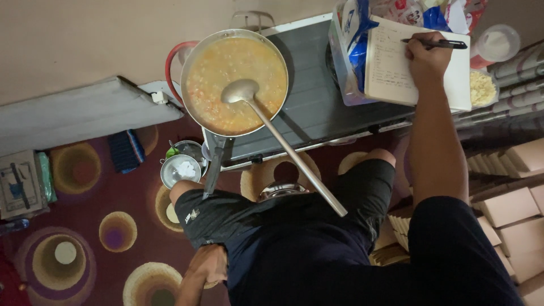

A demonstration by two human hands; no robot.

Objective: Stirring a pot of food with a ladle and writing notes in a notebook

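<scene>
Head view: right hand (pixel 426 56) pinches a pen (pixel 439 43) over a notebook (pixel 396 65), page partly written; left hand (pixel 208 264) rests at the thigh, fingers unclear; ladle (pixel 243 92) sits in the soup pan (pixel 195 51).

A black pen (pixel 439 43) lies nearly level across the top of an open white notebook (pixel 396 65), whose lined page bears handwriting. The notebook rests tilted on a clear plastic box (pixel 343 68) at the stove's (pixel 317 96) right end.

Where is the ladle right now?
In the head view, the ladle rests with its bowl in the soup pan on the stove, handle slanting toward the person's lap, untouched.
</scene>
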